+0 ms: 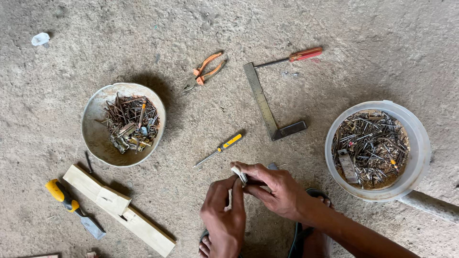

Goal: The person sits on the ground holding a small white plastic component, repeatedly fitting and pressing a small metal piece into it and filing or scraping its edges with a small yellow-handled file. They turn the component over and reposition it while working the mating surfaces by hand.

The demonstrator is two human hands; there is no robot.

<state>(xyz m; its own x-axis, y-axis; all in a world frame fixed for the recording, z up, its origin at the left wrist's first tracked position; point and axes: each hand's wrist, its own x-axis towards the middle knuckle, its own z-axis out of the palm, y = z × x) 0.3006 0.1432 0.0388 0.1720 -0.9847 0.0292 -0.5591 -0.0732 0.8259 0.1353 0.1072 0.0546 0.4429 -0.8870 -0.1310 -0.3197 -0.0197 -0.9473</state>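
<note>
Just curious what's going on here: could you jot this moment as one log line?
left hand: pinching small white piece | right hand: gripping same piece | nearby: yellow screwdriver, steel square, tub of nails

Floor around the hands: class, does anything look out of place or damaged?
Mostly orderly. One dark nail lies loose on the concrete beside the left bowl, outside it. The wooden strip has a notch cut midway. A white scrap sits alone top left.
</note>
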